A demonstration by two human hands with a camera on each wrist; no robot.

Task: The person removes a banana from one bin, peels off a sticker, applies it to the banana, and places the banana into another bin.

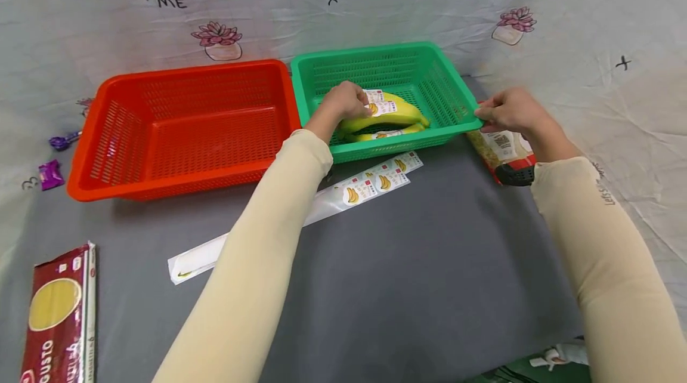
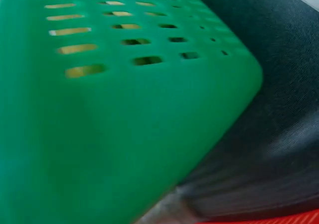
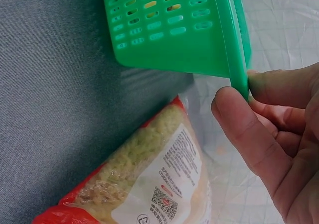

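While the left hand [image 1: 346, 102] curls over the bananas [image 1: 394, 116] inside the green basket [image 1: 376, 64], seemingly grasping them, the right hand [image 1: 510, 111] pinches the basket's rim between thumb and fingers, just above the noodle packet [image 3: 149, 184]; the step looks like labelling or lifting fruit; next, steady the basket.

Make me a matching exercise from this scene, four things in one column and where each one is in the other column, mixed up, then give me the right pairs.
Things:
1. bananas
2. sticker strip
3. spaghetti box
4. left hand

Places:
A. flat on the grey cloth in front of the green basket
B. near left corner of the table
C. resting on the bananas
D. inside the green basket

Pairs: 1-D, 2-A, 3-B, 4-C
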